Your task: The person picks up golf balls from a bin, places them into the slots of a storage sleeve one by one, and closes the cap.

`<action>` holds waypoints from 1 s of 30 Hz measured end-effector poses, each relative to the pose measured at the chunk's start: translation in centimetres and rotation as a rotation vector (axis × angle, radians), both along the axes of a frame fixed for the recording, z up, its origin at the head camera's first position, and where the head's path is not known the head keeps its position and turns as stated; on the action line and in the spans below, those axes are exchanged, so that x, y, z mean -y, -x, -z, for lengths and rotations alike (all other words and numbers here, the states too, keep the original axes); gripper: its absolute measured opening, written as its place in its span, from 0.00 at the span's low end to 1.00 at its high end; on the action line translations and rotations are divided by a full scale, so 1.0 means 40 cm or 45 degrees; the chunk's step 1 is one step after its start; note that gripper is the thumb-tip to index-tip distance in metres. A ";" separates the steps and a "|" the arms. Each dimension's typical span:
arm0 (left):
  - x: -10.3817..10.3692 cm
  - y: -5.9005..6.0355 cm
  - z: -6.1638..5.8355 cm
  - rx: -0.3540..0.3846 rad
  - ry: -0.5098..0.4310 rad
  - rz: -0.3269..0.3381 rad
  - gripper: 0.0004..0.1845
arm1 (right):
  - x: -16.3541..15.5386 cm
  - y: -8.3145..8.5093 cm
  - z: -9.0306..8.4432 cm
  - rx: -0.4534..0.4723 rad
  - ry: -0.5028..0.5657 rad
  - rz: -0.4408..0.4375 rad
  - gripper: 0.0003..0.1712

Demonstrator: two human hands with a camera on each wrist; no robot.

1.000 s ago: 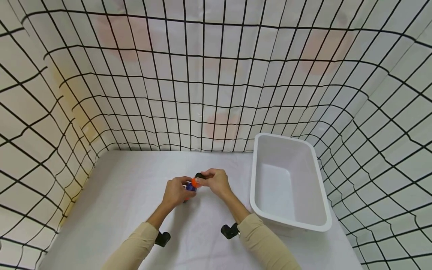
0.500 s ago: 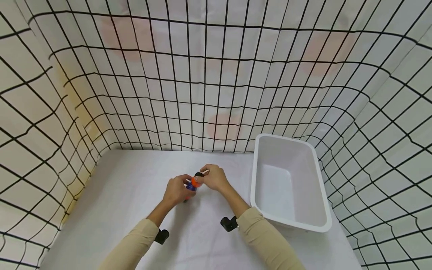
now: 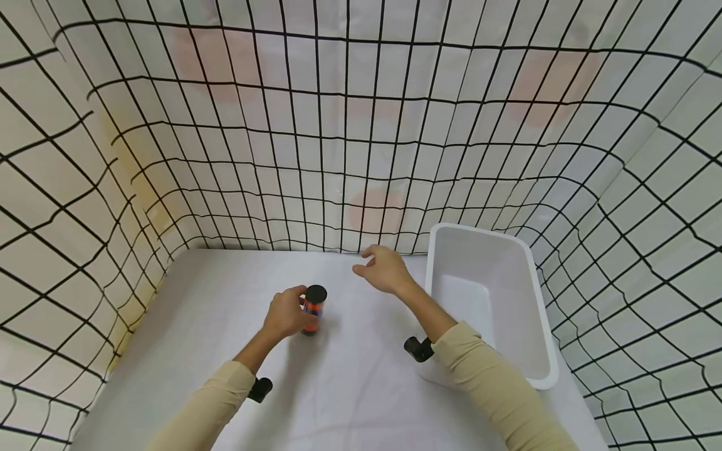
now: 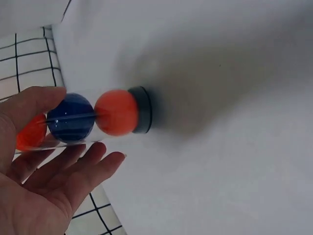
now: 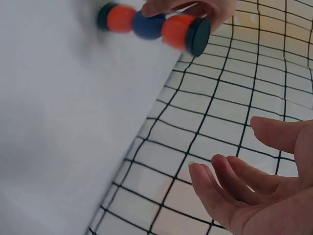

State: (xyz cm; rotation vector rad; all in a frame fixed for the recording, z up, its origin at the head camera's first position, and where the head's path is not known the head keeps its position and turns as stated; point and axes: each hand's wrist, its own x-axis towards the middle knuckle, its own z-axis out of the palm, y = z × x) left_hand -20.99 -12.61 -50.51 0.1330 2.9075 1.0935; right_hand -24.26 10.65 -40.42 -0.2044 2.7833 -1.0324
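A clear tube [image 3: 314,308] stands upright on the white table, with a black cap at each end. Inside it, in the left wrist view, a blue ball [image 4: 71,119] sits between orange balls, the lower orange ball [image 4: 116,112] resting by the bottom cap [image 4: 143,110]. My left hand [image 3: 285,313] holds the tube from its left side, thumb and fingers curved around it. To the right and farther back, my right hand [image 3: 385,270] hovers apart from the tube. Its fingers [image 5: 210,191] are loosely bent, with nothing between them and the thumb.
A deep white plastic bin [image 3: 524,313] stands at the right of the table [image 3: 361,382], partly behind my right forearm. Black netting [image 3: 344,156] rises along the back and both sides.
My right hand has let go of the tube's top and moved right and back. The black cap is now fully visible on top. My left hand stays at the tube.
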 end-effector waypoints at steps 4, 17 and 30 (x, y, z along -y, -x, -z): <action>0.017 0.014 -0.008 -0.022 -0.004 -0.022 0.22 | -0.047 0.008 -0.023 -0.077 -0.050 0.001 0.27; 0.107 0.070 -0.001 -0.113 -0.086 -0.327 0.22 | -0.276 -0.005 -0.048 -0.276 -0.109 0.160 0.25; 0.107 0.094 0.045 -0.132 -0.148 -0.512 0.23 | -0.408 -0.032 -0.018 -0.305 -0.139 0.248 0.23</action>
